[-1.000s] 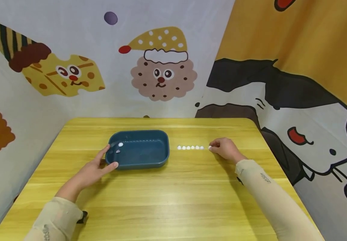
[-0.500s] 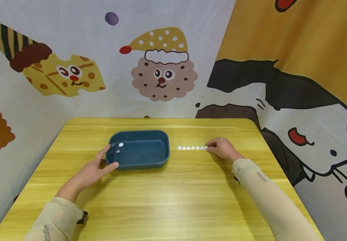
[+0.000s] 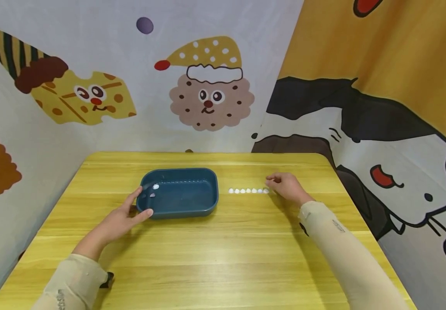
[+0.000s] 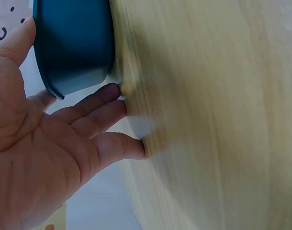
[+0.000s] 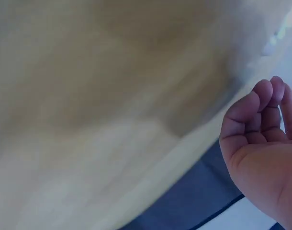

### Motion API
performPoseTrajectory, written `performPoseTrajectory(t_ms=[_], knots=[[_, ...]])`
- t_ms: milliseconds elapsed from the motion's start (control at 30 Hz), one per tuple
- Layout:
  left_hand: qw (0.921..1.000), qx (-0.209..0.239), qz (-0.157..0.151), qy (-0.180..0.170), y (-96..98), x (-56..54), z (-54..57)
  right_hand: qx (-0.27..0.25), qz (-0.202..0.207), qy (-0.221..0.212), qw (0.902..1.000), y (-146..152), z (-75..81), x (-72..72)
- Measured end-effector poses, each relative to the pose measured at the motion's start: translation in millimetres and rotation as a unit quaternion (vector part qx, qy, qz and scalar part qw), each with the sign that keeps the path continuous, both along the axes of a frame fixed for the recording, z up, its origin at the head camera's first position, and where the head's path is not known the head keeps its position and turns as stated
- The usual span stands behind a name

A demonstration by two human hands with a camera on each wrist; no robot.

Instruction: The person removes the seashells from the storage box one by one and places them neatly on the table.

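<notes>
A dark teal rectangular tray (image 3: 186, 194) stands on the table, left of centre. My left hand (image 3: 118, 221) rests against its left end with spread, mostly straight fingers. The left wrist view shows this hand (image 4: 50, 153) touching the tray's rim (image 4: 48, 86), with other fingertips at the tabletop. Two small whitish pieces (image 3: 155, 187), like pebbles or shells, lie in the tray. Right of it runs a straight row of several similar white pieces (image 3: 248, 190). At the row's right end, just above the last piece (image 3: 266, 190), hovers my right hand (image 3: 290, 189). Its fingers (image 5: 241, 112) are loosely bent, holding nothing visible.
The yellow wood-grain table (image 3: 207, 258) reaches back to a hanging cloth (image 3: 110, 142) printed with cartoon figures. Bare tabletop stretches in front of the tray and the row. In the right wrist view the row (image 5: 280, 33) is blurred at the top right.
My right hand brought a white piece leftward to the row's right end, let it go there, and rose slightly away. The left hand and tray stayed put.
</notes>
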State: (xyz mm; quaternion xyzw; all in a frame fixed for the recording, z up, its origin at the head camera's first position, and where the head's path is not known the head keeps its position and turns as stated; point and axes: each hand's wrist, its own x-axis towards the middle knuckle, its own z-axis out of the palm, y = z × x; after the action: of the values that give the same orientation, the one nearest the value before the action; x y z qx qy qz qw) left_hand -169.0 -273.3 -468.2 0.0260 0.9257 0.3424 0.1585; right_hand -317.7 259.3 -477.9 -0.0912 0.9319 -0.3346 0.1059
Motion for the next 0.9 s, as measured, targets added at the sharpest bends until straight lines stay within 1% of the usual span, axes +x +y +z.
performPoseTrajectory(t_ms=[100, 200, 267, 333, 367, 433, 500, 600, 667, 700, 800, 900], knots=[[1.0, -0.003, 0.005, -0.001, -4.1, 1.2, -0.2, -0.003, 0.008, 0.013, 0.9999, -28, 12.4, -6.3], [0.9999, -0.005, 0.011, -0.001, -7.8, 2.1, -0.5, -0.013, 0.033, 0.031, 0.9989, -77, 27.4, -11.8], [0.9999, -0.005, 0.011, 0.0, -9.0, 2.4, -0.6, -0.02, 0.064, 0.043, 0.9968, -116, 37.0, -11.8], [0.9999, -0.007, 0.009, 0.001, -9.3, 2.8, -0.2, -0.019, 0.111, 0.049, 0.9924, -158, 42.1, -7.8], [0.9999, -0.006, 0.009, 0.0, -8.9, 2.9, 0.1, -0.011, 0.137, 0.048, 0.9894, -178, 43.4, -4.0], [1.0, -0.004, 0.006, -0.002, -8.1, 2.9, 0.4, 0.031, 0.191, 0.052, 0.9797, -218, 41.1, 4.7], [1.0, -0.001, 0.006, -0.003, -7.4, 2.7, 0.6, 0.089, 0.243, 0.059, 0.9641, -253, 34.0, 14.1], [0.9999, 0.004, 0.008, -0.008, -7.0, 1.7, -0.1, 0.168, 0.289, 0.07, 0.9399, -296, 20.8, 25.7], [0.9999, 0.004, 0.009, -0.009, -6.5, 0.9, -0.8, 0.201, 0.296, 0.071, 0.9311, -316, 12.1, 30.7], [0.9999, 0.004, 0.009, -0.01, -6.2, 0.3, -1.3, 0.213, 0.294, 0.073, 0.9288, -324, 8.6, 32.0], [0.9999, 0.008, 0.007, -0.011, -4.5, -1.1, -2.1, 0.244, 0.274, 0.085, 0.9262, -339, -0.1, 32.4], [0.9998, 0.014, 0.005, -0.011, -3.0, -1.5, -2.3, 0.265, 0.256, 0.083, 0.926, -347, -3.9, 31.0]])
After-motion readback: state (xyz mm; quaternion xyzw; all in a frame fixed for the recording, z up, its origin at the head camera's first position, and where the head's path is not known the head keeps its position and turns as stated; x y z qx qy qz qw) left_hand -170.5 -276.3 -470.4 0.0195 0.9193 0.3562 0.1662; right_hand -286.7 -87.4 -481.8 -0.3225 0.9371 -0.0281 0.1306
